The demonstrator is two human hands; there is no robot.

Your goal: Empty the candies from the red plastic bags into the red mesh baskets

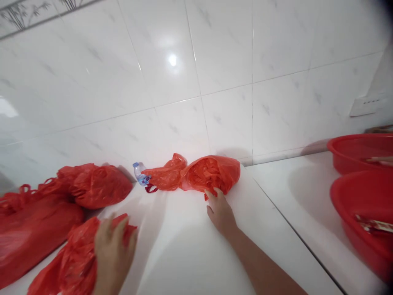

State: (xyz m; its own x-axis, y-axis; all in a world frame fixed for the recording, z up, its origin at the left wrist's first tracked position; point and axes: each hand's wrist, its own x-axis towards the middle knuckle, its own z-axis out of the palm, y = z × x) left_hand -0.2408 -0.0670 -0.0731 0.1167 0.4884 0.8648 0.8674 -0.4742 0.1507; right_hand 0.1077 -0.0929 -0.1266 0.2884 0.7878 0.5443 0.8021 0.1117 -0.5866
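Two bare hands and several red plastic bags on a white tabletop (184,246), against a marbled tile wall (227,123). The right hand (221,211) reaches to the near edge of the bulging bag (227,168), which lies on its side at the far edge of the tabletop, close to the wall; its gathered, crumpled plastic faces the hand. The thumb stands apart from the fingers, and the hand is open, its fingertips at the plastic. The left hand (113,250), slightly blurred, lies over the right part of the crumpled bag (75,254) at the near left, fingers bent and spread; whether it grasps the plastic cannot be told.

Immediately left of the bulging bag, and touching it, is a flatter bag (167,174). At its left end a clear bottle (141,175) with a blue cap leans, tilted, beside a dark red loop (150,188). Farther left, a rounded bag (100,186) rests against a large bag (39,235) that extends out of view.

At right, beyond a dark seam (288,223), two red basins stand, the far basin (345,159) behind the near basin (346,205). The latter contains a printed packet (376,225), its contents indistinct. A pale wall plate (365,105) is mounted above.
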